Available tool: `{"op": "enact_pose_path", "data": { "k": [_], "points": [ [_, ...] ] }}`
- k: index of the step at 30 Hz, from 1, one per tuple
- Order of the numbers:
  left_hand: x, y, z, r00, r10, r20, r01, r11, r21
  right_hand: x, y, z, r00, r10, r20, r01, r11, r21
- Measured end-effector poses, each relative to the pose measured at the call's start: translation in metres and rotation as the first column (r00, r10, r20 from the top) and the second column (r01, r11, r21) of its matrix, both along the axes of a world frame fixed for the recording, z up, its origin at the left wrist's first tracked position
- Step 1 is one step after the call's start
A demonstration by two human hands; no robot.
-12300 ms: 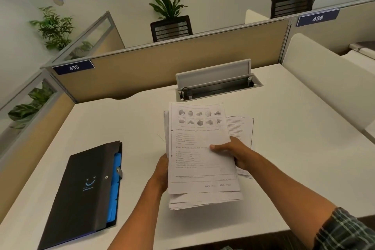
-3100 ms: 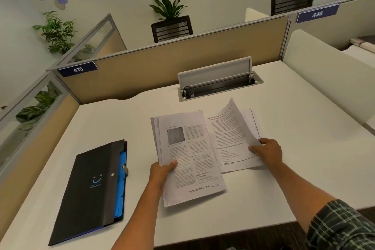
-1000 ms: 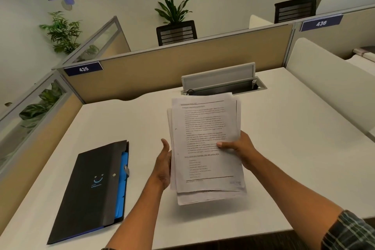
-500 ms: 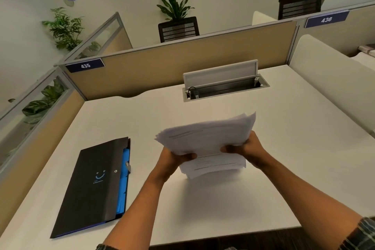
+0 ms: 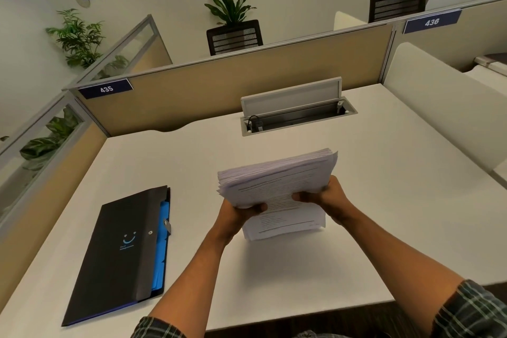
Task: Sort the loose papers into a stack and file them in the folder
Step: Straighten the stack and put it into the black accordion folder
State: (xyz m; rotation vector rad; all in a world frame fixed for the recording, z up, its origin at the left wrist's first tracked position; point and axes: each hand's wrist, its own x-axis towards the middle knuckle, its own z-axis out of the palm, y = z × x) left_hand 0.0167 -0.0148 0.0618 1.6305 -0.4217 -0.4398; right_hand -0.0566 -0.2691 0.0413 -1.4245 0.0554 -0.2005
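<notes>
Squaring-up stage: my left hand [image 5: 241,210] and right hand [image 5: 323,196] are each clamped on a side of the paper stack [image 5: 277,189], stood on edge on the bench [image 5: 384,186]. Next I'd guess: flip open the shut black folder [image 5: 120,252] lying to my left and slide everything in.

Paper stack [image 5: 277,186] stands on edge; black folder [image 5: 120,252] lies closed.
</notes>
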Motion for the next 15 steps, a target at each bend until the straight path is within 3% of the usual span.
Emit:
{"op": "enact_pose_path", "data": {
  "k": [7,11,13,15],
  "points": [
    [-0.001,-0.002,-0.006,1.000,0.010,0.022,-0.011,1.000,0.010,-0.014,-0.013,-0.041,0.985,0.053,-0.167,-0.061,0.997,-0.044],
    [0.000,-0.007,-0.010,0.995,0.087,0.044,-0.088,0.995,0.034,-0.018,-0.016,-0.054,0.975,-0.018,-0.220,-0.002,0.996,-0.090],
    [0.002,-0.011,-0.013,0.983,0.183,-0.024,-0.182,0.982,0.043,-0.018,-0.017,-0.056,0.967,-0.103,-0.231,0.089,0.993,-0.072],
    [0.002,-0.013,-0.016,0.924,0.335,-0.183,-0.337,0.941,0.026,-0.017,-0.018,-0.058,0.944,-0.219,-0.247,0.226,0.974,0.001]
  ]
}}
